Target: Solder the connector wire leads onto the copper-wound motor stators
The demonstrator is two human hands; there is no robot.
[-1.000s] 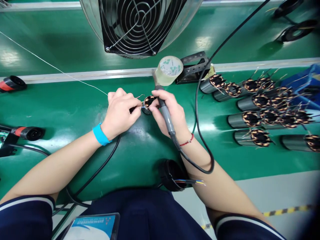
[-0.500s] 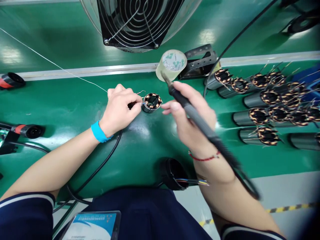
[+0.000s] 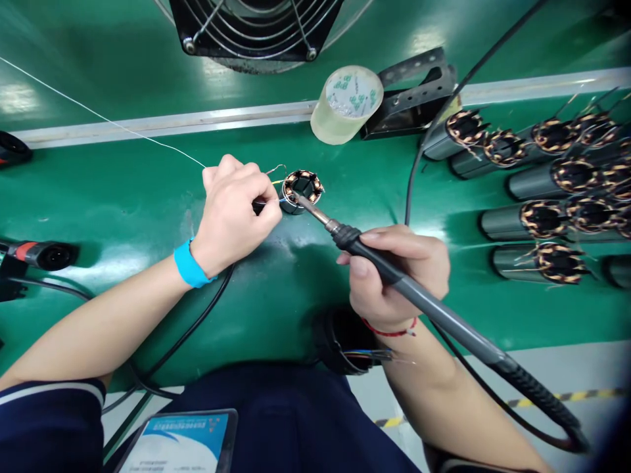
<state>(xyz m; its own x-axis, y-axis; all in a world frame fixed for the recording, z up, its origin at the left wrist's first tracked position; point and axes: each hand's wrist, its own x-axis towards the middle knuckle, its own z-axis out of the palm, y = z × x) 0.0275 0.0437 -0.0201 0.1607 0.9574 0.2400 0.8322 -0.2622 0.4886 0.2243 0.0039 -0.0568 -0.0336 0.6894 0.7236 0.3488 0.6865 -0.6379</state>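
Note:
My right hand (image 3: 399, 272) grips a soldering iron (image 3: 434, 299) like a pen. Its tip meets the near-left rim of a motor stator (image 3: 302, 190) with copper windings, standing upright on the green bench. Just left of the stator, my left hand (image 3: 241, 213) is closed in a pinch. A thin silvery solder wire (image 3: 123, 126) runs from the upper left into that hand. Yellow and blue leads show between the fingers and the stator, and a black cable (image 3: 210, 312) comes out below the hand. The fingers partly hide what they pinch.
Several more stators (image 3: 542, 220) lie in rows at the right. A tape roll (image 3: 348, 105) and a metal bracket (image 3: 419, 89) stand behind, below a fan (image 3: 256, 26). A black housing with coloured wires (image 3: 345, 338) sits at the front edge. Black cylindrical parts (image 3: 49, 255) lie at left.
The soldering iron in my right hand has come down and left, its tip moving from above the tape roll to the stator's rim. My left hand stays beside the stator. The view has shifted slightly.

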